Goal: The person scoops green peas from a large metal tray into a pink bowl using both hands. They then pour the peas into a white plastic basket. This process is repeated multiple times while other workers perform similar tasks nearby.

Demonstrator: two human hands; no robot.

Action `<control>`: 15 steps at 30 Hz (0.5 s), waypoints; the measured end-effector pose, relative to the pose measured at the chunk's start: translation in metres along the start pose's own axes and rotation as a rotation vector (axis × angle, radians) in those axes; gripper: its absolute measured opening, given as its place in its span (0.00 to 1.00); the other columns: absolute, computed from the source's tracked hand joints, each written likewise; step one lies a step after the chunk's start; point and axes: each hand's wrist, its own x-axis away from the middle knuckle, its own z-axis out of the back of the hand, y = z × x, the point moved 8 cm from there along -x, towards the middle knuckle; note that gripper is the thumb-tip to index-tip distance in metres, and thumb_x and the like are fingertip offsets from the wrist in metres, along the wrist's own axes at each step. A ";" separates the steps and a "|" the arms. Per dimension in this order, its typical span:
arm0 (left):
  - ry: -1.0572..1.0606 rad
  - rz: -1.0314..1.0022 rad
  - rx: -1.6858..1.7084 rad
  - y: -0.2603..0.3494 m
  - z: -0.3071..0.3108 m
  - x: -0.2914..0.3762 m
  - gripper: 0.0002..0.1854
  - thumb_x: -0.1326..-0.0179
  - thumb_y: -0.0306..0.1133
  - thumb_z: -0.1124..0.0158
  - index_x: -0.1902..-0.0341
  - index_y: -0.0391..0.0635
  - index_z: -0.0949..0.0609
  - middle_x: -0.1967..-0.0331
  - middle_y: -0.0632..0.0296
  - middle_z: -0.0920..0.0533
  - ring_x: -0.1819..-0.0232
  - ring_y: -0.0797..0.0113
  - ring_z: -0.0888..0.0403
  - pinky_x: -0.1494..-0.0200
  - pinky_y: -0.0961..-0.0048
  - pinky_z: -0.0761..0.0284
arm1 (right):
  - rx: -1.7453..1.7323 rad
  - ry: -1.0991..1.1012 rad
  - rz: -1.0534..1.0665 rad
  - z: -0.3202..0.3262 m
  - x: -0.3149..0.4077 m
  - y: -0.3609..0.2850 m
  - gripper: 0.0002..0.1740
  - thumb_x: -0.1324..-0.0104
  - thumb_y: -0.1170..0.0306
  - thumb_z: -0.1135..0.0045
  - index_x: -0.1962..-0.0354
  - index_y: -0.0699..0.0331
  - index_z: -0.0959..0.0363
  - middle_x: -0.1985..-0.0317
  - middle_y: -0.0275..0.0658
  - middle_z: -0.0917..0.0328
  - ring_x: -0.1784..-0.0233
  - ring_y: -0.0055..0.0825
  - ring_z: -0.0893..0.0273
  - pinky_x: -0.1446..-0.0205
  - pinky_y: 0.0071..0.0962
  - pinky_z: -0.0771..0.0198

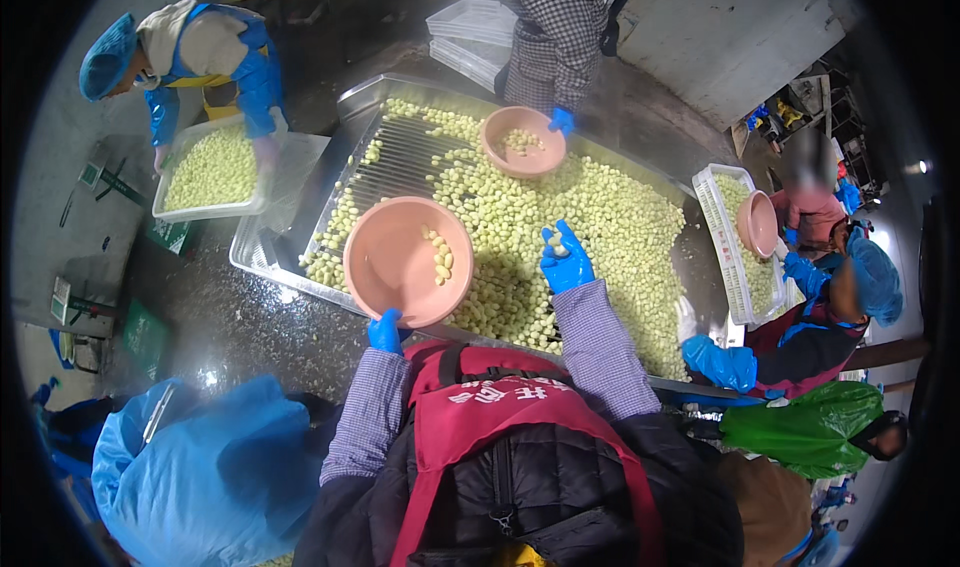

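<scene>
My left hand point(386, 331), in a blue glove, grips the near rim of a pink plastic bowl point(375, 259). A few pale yellow oval pieces point(442, 258) lie on the right side inside that bowl. My right hand point(568, 261), also blue-gloved, is turned up over the heap with its fingers curled around a pale oval piece point(556, 246). Below both hands spreads a thick layer of pale green oval pieces point(600, 207), the size of grapes or large beans. They cover much of a metal sorting table with a slatted bed point(409, 154).
Across the table a person's blue-gloved hand point(562, 121) holds another pink bowl point(523, 163). At left a co-worker point(217, 49) handles a full white crate point(259, 192). On the right, a crate point(716, 244) carries a pink bowl point(757, 224), near a co-worker's white-gloved hand point(685, 318).
</scene>
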 end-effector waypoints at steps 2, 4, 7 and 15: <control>0.012 0.026 -0.020 0.003 -0.002 0.005 0.19 0.51 0.28 0.40 0.54 0.33 0.25 0.66 0.50 0.20 0.69 0.56 0.17 0.69 0.64 0.16 | 0.095 0.004 0.006 -0.003 0.003 -0.004 0.33 0.38 0.76 0.47 0.35 0.53 0.42 0.40 0.51 0.39 0.68 0.20 0.31 0.64 0.23 0.29; 0.012 0.032 -0.020 0.002 0.000 0.003 0.20 0.51 0.28 0.40 0.53 0.33 0.25 0.66 0.50 0.20 0.70 0.56 0.17 0.70 0.64 0.16 | 0.130 -0.079 0.041 -0.012 0.005 -0.010 0.32 0.37 0.76 0.48 0.35 0.53 0.42 0.41 0.51 0.38 0.67 0.20 0.30 0.64 0.22 0.29; 0.025 0.008 -0.049 -0.011 0.012 -0.010 0.20 0.51 0.28 0.40 0.54 0.32 0.25 0.67 0.49 0.20 0.70 0.56 0.17 0.71 0.64 0.16 | 0.039 -0.172 0.015 -0.019 0.003 -0.012 0.29 0.36 0.75 0.50 0.36 0.54 0.41 0.47 0.49 0.32 0.67 0.22 0.29 0.63 0.24 0.29; 0.050 -0.033 -0.220 -0.008 0.011 -0.010 0.19 0.51 0.31 0.40 0.55 0.33 0.23 0.69 0.52 0.20 0.72 0.58 0.18 0.74 0.64 0.19 | -0.134 -0.167 -0.010 0.009 -0.032 -0.004 0.27 0.39 0.76 0.47 0.41 0.65 0.40 0.56 0.48 0.26 0.52 0.42 0.25 0.41 0.50 0.30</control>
